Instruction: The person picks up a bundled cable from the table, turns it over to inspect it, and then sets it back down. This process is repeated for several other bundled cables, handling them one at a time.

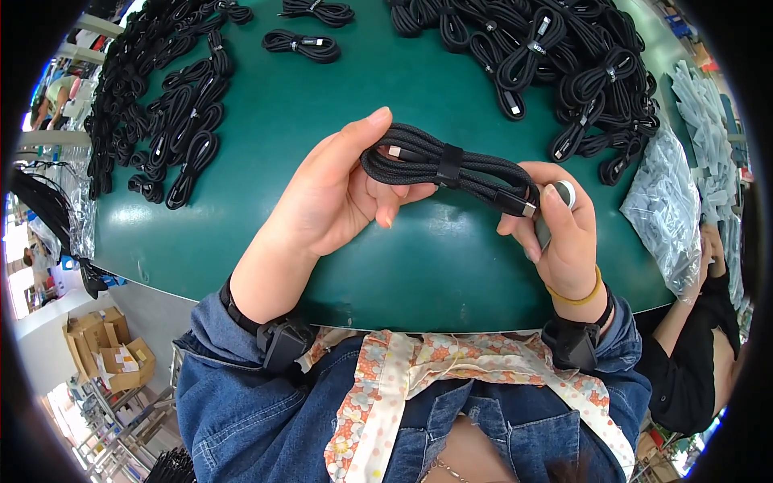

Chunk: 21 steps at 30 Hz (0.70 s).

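Head view: from where I stand, a coiled black braided cable (475,162) is held up above a green tabletop (322,97), its middle cinched by a black strap (449,166), a silver-tipped connector showing near either end. The left hand (334,181) grips the coil's left end, thumb laid over it and fingers curled loosely beneath. The right hand (569,233) pinches the other end between thumb and fingers, with a small white-and-grey item (543,233) tucked in its grip; I can't tell what kind. A yellow band (576,298) rings that wrist.

Outward from the cable, a lone coil (302,46) lies between ten and eleven o'clock. A spread of cables (189,105) fills nine to ten, and a heaped pile (555,68) sits between one and two. Clear plastic bags (667,209) rest around three. At four is a person in black (684,382); at eight, cardboard boxes (121,362); at six, a floral apron (362,402) over denim.
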### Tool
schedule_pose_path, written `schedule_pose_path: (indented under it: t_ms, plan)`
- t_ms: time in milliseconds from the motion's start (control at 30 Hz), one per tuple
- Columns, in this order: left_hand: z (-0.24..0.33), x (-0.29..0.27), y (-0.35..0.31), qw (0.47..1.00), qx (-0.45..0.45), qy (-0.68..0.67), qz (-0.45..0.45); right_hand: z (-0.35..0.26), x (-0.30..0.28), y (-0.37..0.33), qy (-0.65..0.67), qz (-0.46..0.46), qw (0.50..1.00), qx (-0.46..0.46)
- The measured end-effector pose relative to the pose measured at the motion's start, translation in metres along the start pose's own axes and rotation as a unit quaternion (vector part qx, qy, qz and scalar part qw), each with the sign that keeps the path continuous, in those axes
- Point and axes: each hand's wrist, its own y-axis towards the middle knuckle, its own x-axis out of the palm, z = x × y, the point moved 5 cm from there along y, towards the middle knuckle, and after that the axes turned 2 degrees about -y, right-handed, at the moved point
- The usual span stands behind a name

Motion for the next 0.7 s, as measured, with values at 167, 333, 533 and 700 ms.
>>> schedule_pose_path:
  t_ms: [167, 333, 533, 700]
  plan:
    - [-0.002, 0.001, 0.0, 1.0, -0.01, 0.0, 0.026, 0.0, -0.001, 0.0, -0.002, -0.002, 1.0, 0.009]
    - [-0.001, -0.001, -0.001, 1.0, -0.01, 0.002, 0.024, 0.0, 0.002, 0.001, 0.002, -0.005, 1.0, 0.002]
    - [0.004, -0.001, 0.0, 0.994, -0.034, 0.099, 0.022, -0.001, 0.0, 0.0, -0.068, 0.034, 0.997, 0.019]
    - [0.072, -0.044, 0.005, 0.593, 0.301, 0.714, 0.221, 0.011, 0.006, 0.0, -0.162, -0.078, 0.976, 0.124]
